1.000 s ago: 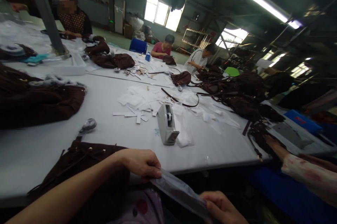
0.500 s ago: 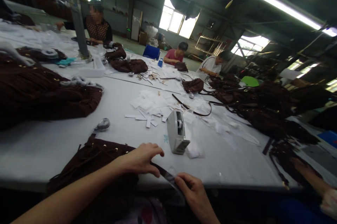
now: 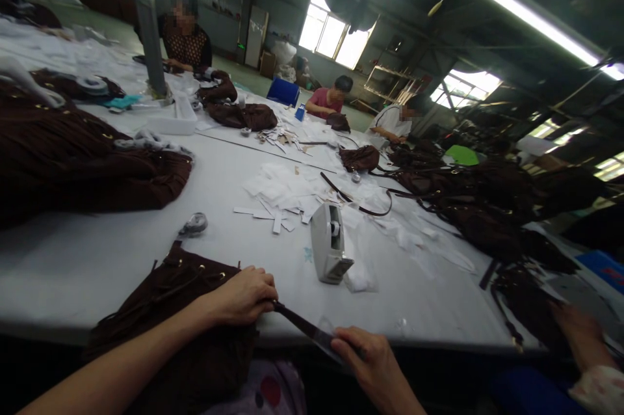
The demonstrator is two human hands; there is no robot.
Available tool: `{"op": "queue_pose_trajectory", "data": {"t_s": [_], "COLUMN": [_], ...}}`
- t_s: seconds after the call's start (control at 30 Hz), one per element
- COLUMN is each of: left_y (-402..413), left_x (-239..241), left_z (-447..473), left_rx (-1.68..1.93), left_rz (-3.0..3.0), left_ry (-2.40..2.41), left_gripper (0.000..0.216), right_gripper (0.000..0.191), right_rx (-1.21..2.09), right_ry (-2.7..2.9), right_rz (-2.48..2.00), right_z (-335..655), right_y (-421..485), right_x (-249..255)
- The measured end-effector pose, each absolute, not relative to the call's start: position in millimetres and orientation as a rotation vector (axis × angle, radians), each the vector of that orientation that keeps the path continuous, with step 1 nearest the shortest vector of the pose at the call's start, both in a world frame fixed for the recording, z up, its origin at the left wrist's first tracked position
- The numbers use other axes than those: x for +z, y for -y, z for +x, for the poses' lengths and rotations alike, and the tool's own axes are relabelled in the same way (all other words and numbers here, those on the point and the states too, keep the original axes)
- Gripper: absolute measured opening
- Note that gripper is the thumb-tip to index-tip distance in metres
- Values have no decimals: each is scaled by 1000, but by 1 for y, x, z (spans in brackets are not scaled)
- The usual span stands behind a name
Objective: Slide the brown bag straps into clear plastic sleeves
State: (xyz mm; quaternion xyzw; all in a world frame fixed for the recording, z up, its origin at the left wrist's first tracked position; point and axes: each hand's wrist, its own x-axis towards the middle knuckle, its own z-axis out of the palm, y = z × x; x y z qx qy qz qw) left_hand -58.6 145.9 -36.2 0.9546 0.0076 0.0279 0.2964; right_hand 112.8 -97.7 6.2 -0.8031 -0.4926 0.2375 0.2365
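Observation:
A dark brown bag [image 3: 195,270] with gold eyelets and a drawstring lies at the table's near edge, partly under my left forearm. My left hand [image 3: 251,294] is closed round the bag's brown strap [image 3: 298,320] near the bag. To the right, my right hand [image 3: 363,351] pinches the strap farther along, where a clear film or plastic piece seems to cover it. Between the hands the strap runs taut and slants down to the right. A wrapped metal-looking bundle [image 3: 194,224] sits at the bag's upper corner.
A grey tape dispenser [image 3: 327,242] stands just beyond my hands. Paper strips and white sheets [image 3: 280,187] lie behind it. More brown bags are heaped left [image 3: 92,161] and right [image 3: 487,200]. A co-worker's hand [image 3: 580,330] is at the right; other people sit across the table.
My left hand has gone from open fingers to closed round the strap, drawing back slightly left. My right hand has moved a little right, and the strap between them is straighter.

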Motion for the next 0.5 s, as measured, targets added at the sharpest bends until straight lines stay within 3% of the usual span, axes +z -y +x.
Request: {"op": "queue_pose_trajectory", "data": {"t_s": [0.5], "left_y": [-136], "left_x": [-43], "left_z": [-57], "left_rx": [22], "left_rz": [2613], "left_ry": [57], "left_gripper": [14], "right_gripper": [34], "right_rx": [808], "right_ry": [1456], "right_rz": [-2210], "right_z": [78], "right_y": [49], "right_x": [-14]}}
